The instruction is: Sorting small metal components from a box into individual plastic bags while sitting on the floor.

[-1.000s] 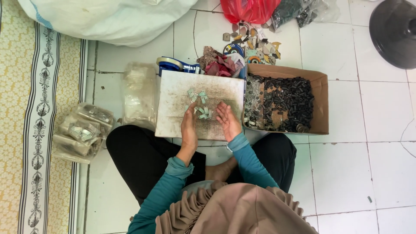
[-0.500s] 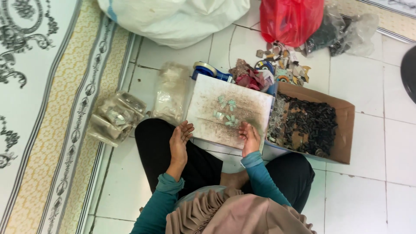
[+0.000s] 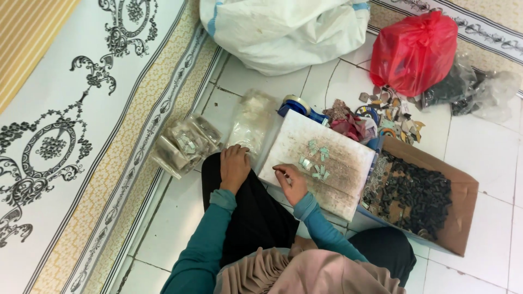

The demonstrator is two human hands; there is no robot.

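My right hand (image 3: 291, 182): fingers pinched narrow at the near edge of the white board (image 3: 338, 163), holding something too small to tell. Small metal pieces (image 3: 316, 163) lie mid-board, just beyond. My left hand (image 3: 234, 167): loosely curled, empty, on my knee.

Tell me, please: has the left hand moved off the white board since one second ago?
Yes. The left hand has come off the white board toward the person's left, and now rests on the dark knee.
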